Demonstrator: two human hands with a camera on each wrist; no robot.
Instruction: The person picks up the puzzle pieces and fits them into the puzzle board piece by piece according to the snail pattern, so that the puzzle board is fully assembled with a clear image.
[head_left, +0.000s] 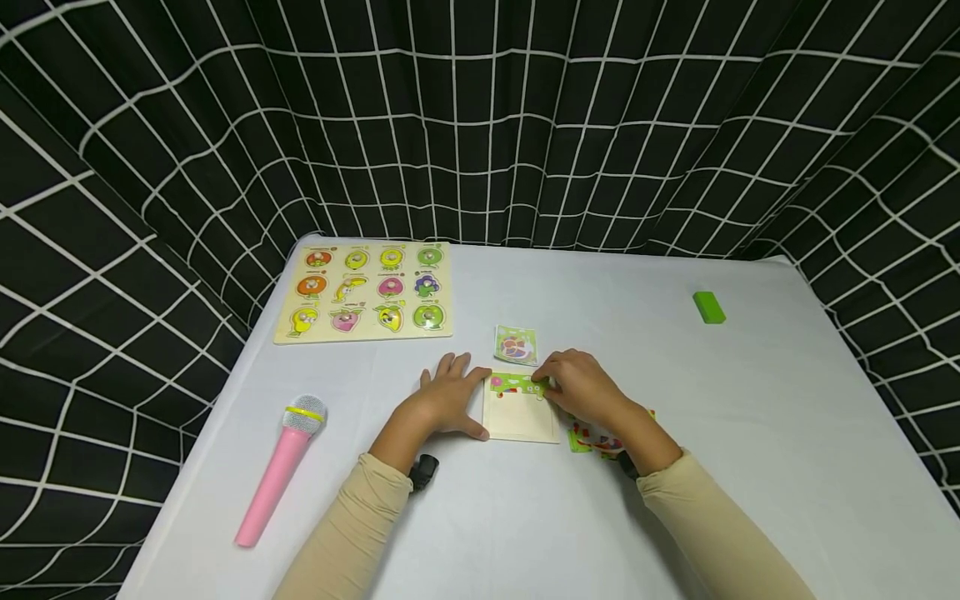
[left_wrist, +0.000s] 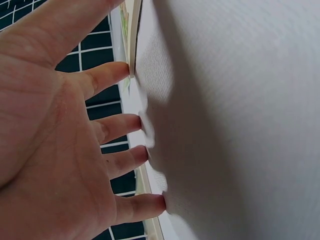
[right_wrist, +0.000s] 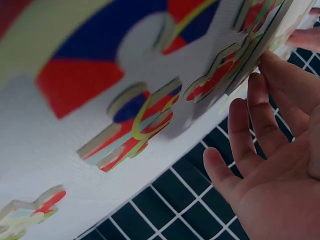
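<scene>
A small wooden puzzle tray (head_left: 521, 419) lies in front of me, with a strip of green jigsaw pieces (head_left: 506, 383) along its far edge and bare wood below. My left hand (head_left: 441, 402) is spread beside it, thumb and index finger touching its left side. At the tray's far right corner, my right hand (head_left: 587, 388) pinches a jigsaw piece between thumb and index finger, the piece mostly hidden by the fingers. Several loose jigsaw pieces (right_wrist: 137, 125) in red, blue and green lie under the right wrist. Just beyond the tray is a picture card (head_left: 516, 345).
A fruit peg puzzle board (head_left: 363, 292) lies at the back left. A pink toy microphone (head_left: 281, 471) rests on the left of the white table (head_left: 787, 467). On the far right sits a green block (head_left: 708, 307). Black grid-patterned curtains (head_left: 510, 125) enclose the table.
</scene>
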